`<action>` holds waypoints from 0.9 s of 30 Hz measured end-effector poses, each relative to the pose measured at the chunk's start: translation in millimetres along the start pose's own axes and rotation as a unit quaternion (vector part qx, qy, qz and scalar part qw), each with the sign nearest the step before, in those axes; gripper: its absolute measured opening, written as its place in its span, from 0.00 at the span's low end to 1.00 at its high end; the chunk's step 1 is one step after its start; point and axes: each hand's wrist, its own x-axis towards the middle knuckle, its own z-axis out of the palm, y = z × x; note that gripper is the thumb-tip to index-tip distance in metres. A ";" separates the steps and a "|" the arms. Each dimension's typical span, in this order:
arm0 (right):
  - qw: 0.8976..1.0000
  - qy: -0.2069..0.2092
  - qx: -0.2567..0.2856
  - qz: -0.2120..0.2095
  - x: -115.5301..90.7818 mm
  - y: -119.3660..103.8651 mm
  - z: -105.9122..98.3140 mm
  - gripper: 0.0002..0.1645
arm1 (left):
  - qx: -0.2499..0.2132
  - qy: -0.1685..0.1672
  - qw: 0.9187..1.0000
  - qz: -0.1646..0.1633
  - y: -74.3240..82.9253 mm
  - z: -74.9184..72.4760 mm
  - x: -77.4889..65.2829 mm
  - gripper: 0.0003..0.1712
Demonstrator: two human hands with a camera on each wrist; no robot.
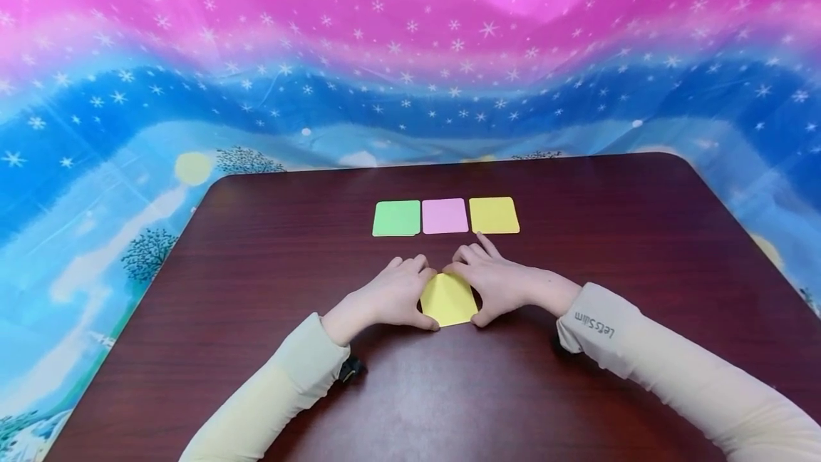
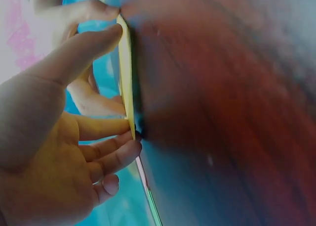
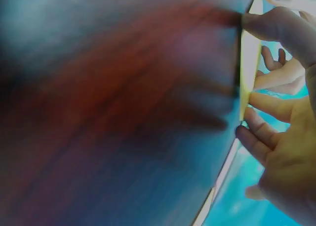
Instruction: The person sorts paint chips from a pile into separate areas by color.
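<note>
A yellow paper card [image 1: 448, 299] lies between both hands near the middle of the table. My left hand [image 1: 399, 296] grips its left side, the thumb at the near corner and the fingers at the far one. On the opposite side my right hand [image 1: 502, 282] holds it the same way, with one finger stretched out toward the back. Edge-on in the left wrist view, the yellow card [image 2: 126, 72] shows as a thin strip at the thumb and fingertips. The right wrist view has the card's edge [image 3: 249, 63] along the right hand's thumb and fingers.
Behind the hands, a green card [image 1: 397, 218], a pink card [image 1: 445, 216] and another yellow card [image 1: 494, 215] lie in a row. They rest on the dark reddish-brown table [image 1: 269, 248]. A pink and blue patterned cloth [image 1: 410, 55] hangs beyond the table's back edge.
</note>
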 end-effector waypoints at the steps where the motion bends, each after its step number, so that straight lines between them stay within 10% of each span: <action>1: 1.000 0.006 -0.001 -0.002 -0.7 1.0 0.1 0.45 | 0.007 0.004 1.000 0.000 1.4 0.1 0.2 0.43; 27: 0.998 0.062 -0.020 0.022 -9.8 29.6 -17.3 0.47 | 0.005 0.030 1.000 -0.006 0.7 -6.0 43.6 0.51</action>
